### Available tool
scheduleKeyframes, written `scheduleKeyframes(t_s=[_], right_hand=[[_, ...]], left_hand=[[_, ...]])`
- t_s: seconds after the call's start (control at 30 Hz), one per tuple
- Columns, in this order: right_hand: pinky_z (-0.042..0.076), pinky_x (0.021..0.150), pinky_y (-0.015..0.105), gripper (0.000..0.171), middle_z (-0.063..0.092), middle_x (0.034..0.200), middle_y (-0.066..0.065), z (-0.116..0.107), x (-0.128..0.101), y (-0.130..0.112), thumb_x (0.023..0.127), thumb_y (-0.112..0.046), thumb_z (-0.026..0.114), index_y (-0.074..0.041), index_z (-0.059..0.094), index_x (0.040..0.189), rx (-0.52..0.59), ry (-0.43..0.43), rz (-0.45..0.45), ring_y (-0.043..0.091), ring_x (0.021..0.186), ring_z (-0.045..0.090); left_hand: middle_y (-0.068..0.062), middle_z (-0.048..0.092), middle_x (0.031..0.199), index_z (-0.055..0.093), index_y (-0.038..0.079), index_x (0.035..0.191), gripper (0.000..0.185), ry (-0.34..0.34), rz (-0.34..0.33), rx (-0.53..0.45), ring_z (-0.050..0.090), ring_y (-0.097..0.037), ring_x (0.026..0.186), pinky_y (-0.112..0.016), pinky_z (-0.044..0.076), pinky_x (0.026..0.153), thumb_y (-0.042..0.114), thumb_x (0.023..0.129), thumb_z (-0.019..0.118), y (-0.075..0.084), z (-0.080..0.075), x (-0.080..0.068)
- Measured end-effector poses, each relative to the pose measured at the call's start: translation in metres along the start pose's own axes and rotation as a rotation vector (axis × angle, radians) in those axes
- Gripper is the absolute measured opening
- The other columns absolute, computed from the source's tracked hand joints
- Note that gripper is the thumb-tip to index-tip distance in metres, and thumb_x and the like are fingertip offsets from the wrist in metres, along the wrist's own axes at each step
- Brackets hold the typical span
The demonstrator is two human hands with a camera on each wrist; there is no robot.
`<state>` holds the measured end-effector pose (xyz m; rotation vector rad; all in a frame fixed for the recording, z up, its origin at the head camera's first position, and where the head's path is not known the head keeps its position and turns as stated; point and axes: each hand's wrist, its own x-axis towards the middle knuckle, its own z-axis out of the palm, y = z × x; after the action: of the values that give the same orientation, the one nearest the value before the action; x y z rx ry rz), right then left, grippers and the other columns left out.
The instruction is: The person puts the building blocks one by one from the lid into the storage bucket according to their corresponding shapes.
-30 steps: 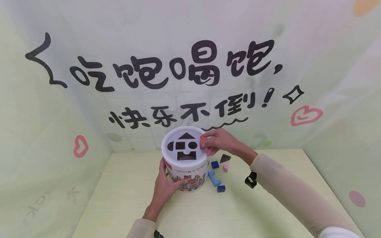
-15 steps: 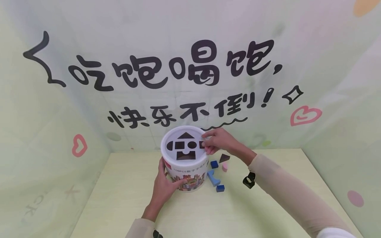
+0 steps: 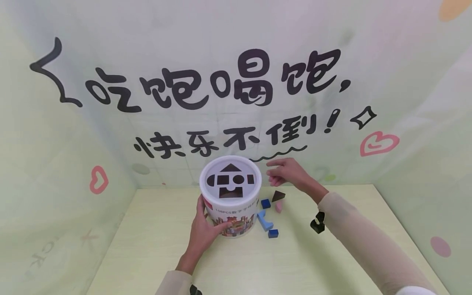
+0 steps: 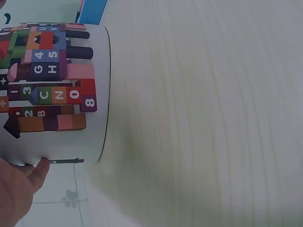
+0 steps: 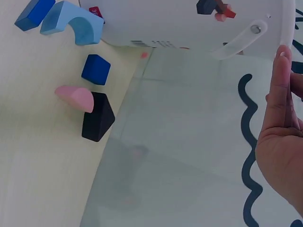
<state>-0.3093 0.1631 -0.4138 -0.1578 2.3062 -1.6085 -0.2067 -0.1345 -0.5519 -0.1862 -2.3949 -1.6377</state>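
Observation:
My left hand (image 3: 204,229) holds the white bucket (image 3: 239,212) by its left side, thumb across the printed front. In the left wrist view, part of that hand (image 4: 21,194) shows at the bucket's printed wall (image 4: 52,144). The bucket's lid (image 3: 230,204) has several shaped holes: a triangle, a square, a circle, a half-round, a narrow rectangle and an arch. My right hand (image 3: 289,173) is in the air just right of the lid, holding nothing, forefinger extended toward the rim. In the right wrist view, its fingertips overlap the bucket's rim.
Loose blocks lie right of the bucket: a dark triangle (image 3: 278,196), a pink half-round (image 5: 75,98), a light blue arch (image 3: 264,221) and two dark blue blocks, one farther back (image 3: 266,203), one nearer (image 3: 273,233). A printed backdrop (image 3: 236,24) stands behind the table (image 3: 295,262).
The red block pinched at the lid's narrow rectangular hole one second ago is gone from my right fingers. That hand has drawn back rightward off the lid; the left hand stays on the bucket.

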Motion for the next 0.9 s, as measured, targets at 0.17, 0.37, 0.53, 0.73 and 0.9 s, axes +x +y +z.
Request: scheduleKeyframes(t_s=[0.17,0.37,0.53,0.73,0.9], right_hand=[[0.063,0.066,0.031,0.049,0.070,0.077,0.011,-0.005,0.005,0.014,0.092,-0.013,0.065,0.005,0.051,0.136,0.009,0.010,0.023,0.015,0.061,0.067],[0.062,0.064,0.029,0.050,0.069,0.074,0.008,-0.010,0.016,0.041,0.093,-0.012,0.064,0.008,0.049,0.136,0.012,0.026,0.054,0.013,0.061,0.067],[0.062,0.064,0.028,0.047,0.068,0.073,0.006,-0.012,0.023,0.067,0.094,-0.011,0.063,0.008,0.050,0.135,-0.004,0.034,0.100,0.013,0.060,0.067],[0.062,0.060,0.029,0.047,0.068,0.068,0.004,-0.012,0.027,0.095,0.093,-0.006,0.061,0.011,0.048,0.135,0.020,0.057,0.156,0.011,0.056,0.065],[0.060,0.056,0.027,0.045,0.066,0.066,0.005,-0.010,0.028,0.111,0.091,0.000,0.060,0.012,0.050,0.133,0.014,0.095,0.194,0.010,0.053,0.062]], left_hand=[[0.002,0.039,0.151,0.011,0.039,0.154,0.123,-0.007,-0.015,0.008,0.035,-0.028,0.141,-0.053,0.041,0.109,0.048,0.060,0.090,0.000,0.000,0.000],[0.002,0.038,0.153,0.010,0.038,0.154,0.123,-0.002,-0.022,0.020,0.034,-0.027,0.142,-0.052,0.042,0.109,0.049,0.061,0.090,0.000,-0.001,0.001],[0.003,0.038,0.153,0.011,0.039,0.154,0.123,-0.003,-0.028,0.018,0.033,-0.026,0.143,-0.050,0.043,0.108,0.050,0.060,0.090,-0.001,-0.001,0.002],[0.002,0.037,0.154,0.012,0.036,0.154,0.123,-0.008,-0.042,0.014,0.032,-0.027,0.143,-0.050,0.043,0.108,0.050,0.060,0.090,0.000,-0.001,0.001],[0.002,0.036,0.154,0.012,0.035,0.154,0.124,-0.008,-0.050,0.015,0.031,-0.025,0.144,-0.049,0.043,0.108,0.051,0.060,0.090,0.000,-0.001,0.001]])
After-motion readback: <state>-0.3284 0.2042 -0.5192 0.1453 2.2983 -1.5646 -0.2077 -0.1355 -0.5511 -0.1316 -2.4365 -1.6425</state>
